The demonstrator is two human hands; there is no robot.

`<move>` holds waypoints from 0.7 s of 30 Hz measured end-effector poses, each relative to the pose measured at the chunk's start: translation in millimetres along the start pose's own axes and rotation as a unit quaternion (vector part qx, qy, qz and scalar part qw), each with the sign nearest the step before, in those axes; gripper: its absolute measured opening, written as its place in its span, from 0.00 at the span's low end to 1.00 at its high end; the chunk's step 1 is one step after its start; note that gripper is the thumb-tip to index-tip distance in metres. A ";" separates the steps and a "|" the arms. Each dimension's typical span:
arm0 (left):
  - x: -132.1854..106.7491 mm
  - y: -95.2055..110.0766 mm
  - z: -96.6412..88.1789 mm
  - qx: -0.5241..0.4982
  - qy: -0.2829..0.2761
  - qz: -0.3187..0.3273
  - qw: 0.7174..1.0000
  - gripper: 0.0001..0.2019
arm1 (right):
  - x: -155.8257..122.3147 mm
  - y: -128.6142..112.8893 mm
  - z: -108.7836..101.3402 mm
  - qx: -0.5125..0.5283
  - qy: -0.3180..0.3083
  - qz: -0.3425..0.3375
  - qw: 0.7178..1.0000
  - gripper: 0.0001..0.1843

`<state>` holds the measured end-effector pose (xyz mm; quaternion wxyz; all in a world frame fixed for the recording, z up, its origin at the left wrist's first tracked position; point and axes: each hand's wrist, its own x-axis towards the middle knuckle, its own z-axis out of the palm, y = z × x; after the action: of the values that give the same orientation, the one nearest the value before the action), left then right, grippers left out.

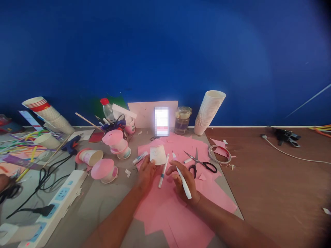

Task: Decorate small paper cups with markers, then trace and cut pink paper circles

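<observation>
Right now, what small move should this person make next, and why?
Probably bring the white pen across to the white cup. The right hand already holds the pen, but apart from the cup, while the left hand grips the cup near its lower edge, which could help steady it.

At the lower centre of the frame, a bare left hand [146, 174] and left forearm [116, 213] are seen; toward the lower right, a bare right hand [188, 176] and right forearm [227, 220] are shown.
</observation>
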<state>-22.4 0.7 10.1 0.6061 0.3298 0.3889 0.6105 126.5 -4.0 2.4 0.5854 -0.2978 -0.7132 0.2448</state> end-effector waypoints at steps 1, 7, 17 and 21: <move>0.2 0.1 -0.4 -0.003 0.000 -0.001 1.000 0.11 | -0.3 -0.1 0.2 -0.005 0.004 0.002 1.000 0.17; 1.9 1.0 -0.9 -0.031 0.004 -0.014 0.999 0.14 | 2.1 -1.0 0.2 -0.063 0.036 0.022 0.997 0.14; 0.9 1.5 -0.8 -0.027 0.004 -0.004 1.000 0.14 | 3.5 0.6 0.0 -0.066 0.017 0.021 0.997 0.15; 1.2 -0.2 -3.5 -0.013 -0.009 0.007 1.000 0.15 | 2.9 2.4 0.4 -0.069 0.017 0.024 0.997 0.15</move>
<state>-25.5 1.7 8.1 0.6092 0.3303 0.3733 0.6168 126.1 -0.2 2.7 0.5692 -0.3589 -0.7111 0.2039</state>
